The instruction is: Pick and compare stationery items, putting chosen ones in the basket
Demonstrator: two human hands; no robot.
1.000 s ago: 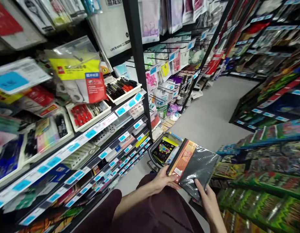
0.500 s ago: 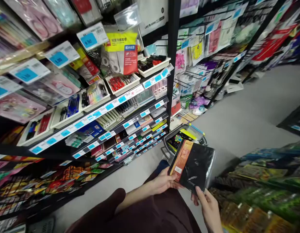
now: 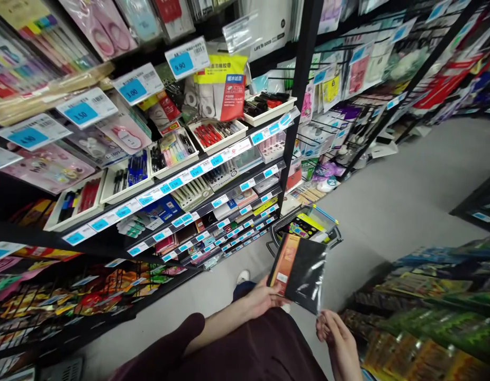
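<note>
A black notebook [image 3: 304, 272] with an orange-brown band down its left side is tilted in front of me, in shiny clear plastic wrap. My left hand [image 3: 263, 299] grips its lower left edge, thumb on the band and fingers underneath. At the lower right corner, the fingertips of my right hand [image 3: 335, 329] pinch together at the clear wrap, just off the cover. Beyond the notebook, a shopping basket [image 3: 273, 244] on the floor holds a black and yellow package [image 3: 298, 226]; the notebook hides part of it.
On the left, a shelf rack [image 3: 121, 217] carries pen trays [image 3: 128, 177], price tags and hanging packs. Packaged goods [image 3: 423, 323] fill a low display at the right. The grey aisle floor [image 3: 423, 174] runs between, and a black post [image 3: 302, 95] stands at the rack's end.
The notebook has shifted left and slightly down. My right hand has moved from gripping the cover's lower edge to pinching at the wrap's corner. The view has turned slightly.
</note>
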